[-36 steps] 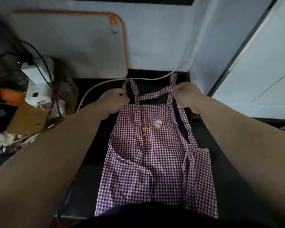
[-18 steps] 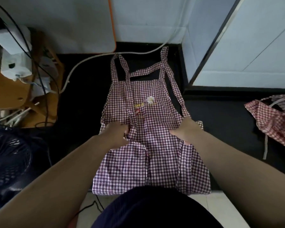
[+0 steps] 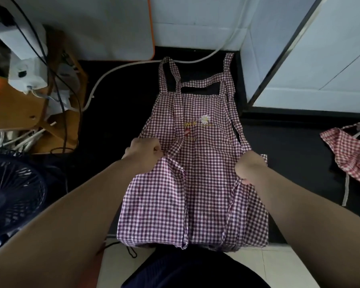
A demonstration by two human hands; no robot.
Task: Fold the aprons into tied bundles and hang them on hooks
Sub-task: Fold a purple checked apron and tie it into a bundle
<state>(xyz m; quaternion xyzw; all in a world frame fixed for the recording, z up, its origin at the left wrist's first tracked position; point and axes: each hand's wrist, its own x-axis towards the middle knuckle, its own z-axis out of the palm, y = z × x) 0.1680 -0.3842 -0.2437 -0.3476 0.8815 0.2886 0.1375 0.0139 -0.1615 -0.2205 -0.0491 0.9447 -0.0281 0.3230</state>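
Now left hand (image 3: 142, 151) and right hand (image 3: 250, 168) each pinch the apron (image 3: 195, 163) waist edges; should fold evenly, keeping straps flat.

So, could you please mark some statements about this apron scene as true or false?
1. The left hand and right hand both grip the checked apron. True.
2. The apron is already tied into a bundle. False: it lies spread out on the dark surface.
3. A second checked cloth lies at the far right. True.
4. The fan stands right of the apron. False: it stands at the left.
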